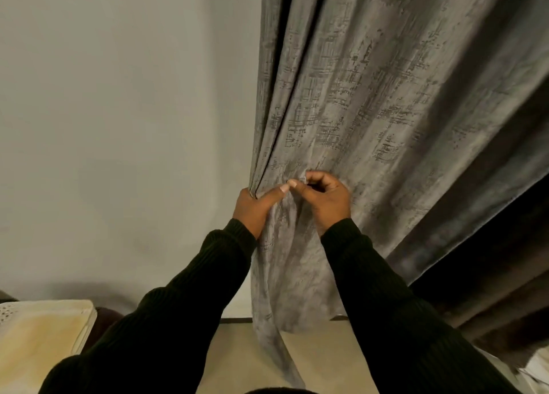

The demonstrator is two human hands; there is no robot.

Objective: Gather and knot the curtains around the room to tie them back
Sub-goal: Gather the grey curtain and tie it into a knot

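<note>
1. Left hand (257,205), centre of frame: fingers wrapped round the left edge of the curtain (371,96), bunching its folds; thumb lies straight along the front of the cloth, pointing right.
2. Right hand (325,199), just right of the left hand: fingers curled, pinching a small fold of the curtain between thumb and fingertips. The two hands nearly touch at the thumb tips.
3. Both arms in dark ribbed sleeves (184,313), rising from the bottom edge of the frame toward the centre.
4. Curtain: grey cloth with a darker crosshatch pattern, hanging from the top of the frame through centre and right. Gathered narrow at the hands; below them it falls loose to the floor (246,355). No knot visible.
5. Right edge, lower right of frame: the curtain turns much darker and lies in shadow; detail there cannot be made out.
6. Left half of frame: plain pale wall (118,126).
7. Lower left corner: cream-coloured cushion (38,334), with a dotted pattern at its upper left corner.
8. Bottom centre: beige floor between the sleeves.
</note>
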